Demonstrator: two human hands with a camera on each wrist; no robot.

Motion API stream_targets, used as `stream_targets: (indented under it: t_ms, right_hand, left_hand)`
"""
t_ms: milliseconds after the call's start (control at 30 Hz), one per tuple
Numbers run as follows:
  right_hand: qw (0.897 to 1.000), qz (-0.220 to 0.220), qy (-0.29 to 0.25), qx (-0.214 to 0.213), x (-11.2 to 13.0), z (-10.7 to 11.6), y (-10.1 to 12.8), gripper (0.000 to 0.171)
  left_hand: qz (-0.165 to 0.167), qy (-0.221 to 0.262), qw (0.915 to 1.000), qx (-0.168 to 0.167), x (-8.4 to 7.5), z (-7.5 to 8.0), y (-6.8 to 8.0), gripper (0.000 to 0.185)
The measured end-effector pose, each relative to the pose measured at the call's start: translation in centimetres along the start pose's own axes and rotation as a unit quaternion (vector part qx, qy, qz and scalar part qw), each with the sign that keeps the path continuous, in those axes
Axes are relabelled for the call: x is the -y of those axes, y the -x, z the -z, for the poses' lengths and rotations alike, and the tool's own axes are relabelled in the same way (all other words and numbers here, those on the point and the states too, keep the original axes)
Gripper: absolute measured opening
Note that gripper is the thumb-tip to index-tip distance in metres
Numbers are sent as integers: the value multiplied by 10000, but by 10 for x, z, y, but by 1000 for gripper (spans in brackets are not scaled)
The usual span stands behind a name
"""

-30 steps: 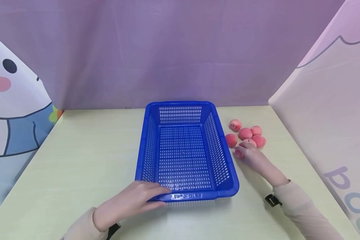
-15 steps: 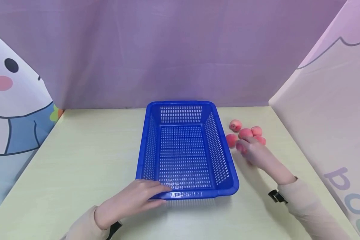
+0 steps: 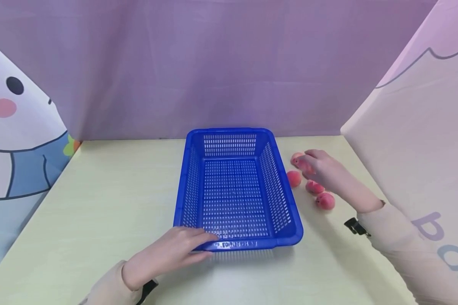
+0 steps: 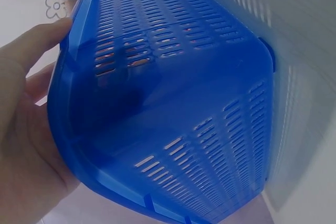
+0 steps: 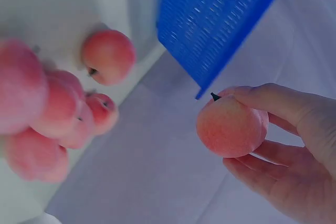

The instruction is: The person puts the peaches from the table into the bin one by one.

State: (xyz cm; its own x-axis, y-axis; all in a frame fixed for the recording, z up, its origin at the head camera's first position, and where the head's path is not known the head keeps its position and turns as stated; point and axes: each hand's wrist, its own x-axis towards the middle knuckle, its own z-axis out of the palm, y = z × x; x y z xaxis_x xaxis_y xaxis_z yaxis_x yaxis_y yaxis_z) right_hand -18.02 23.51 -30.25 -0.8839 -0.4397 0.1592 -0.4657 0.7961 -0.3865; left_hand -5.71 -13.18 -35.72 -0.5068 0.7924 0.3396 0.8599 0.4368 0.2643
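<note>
In the head view a blue perforated plastic basket (image 3: 248,244) stands at the middle of the table. My left hand (image 3: 171,252) grips its near rim at the left, thumb and fingers on either side of the edge. My right hand (image 3: 328,171), raised to the right of the basket, holds a pink peach (image 5: 231,129) between thumb and fingers; a dark stem pokes from its top. Under that hand lie more peaches, among them one by the basket wall (image 3: 294,178) and one nearer the front (image 3: 325,201). The hand hides part of the group.
In the right wrist view several loose peaches (image 5: 107,56) cluster on the pale table (image 3: 99,203). A purple cloth (image 3: 229,63) rises behind the table. Printed cloth panels (image 3: 416,148) flank both sides. Each wrist carries a black strap device (image 3: 356,226).
My right hand has moved up and away toward the back, carrying the peach. Some of the loose peaches have shifted toward the front. My left hand stays on the basket rim.
</note>
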Motion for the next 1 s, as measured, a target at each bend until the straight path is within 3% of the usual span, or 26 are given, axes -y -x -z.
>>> stream_targets:
  t_ms: [100,200,467,533,600,1000]
  right_hand:
    - [9899,1028,920,-323,3,7,-7,33]
    - [9863,1212,1058,-359,9,12,-16,36]
    - [9909,928,972,22,36,22,-45,32]
    - [9877,1031,1171,65,44,22,-53,32]
    - [9774,1385,1599,42,51,21,-61,31]
    - [9703,1355,1908,620,87,12,-112,29]
  left_hand:
    - [-51,-5,10000,-35,0,0,0,26]
    - [-76,-30,9999,-70,-1,0,-1,26]
    - [25,38,10000,75,-1,3,-2,25]
    - [82,60,9999,132,-2,4,-3,25]
    - [129,84,9997,181,-2,4,-4,25]
    - [289,195,9988,339,-5,8,-4,27]
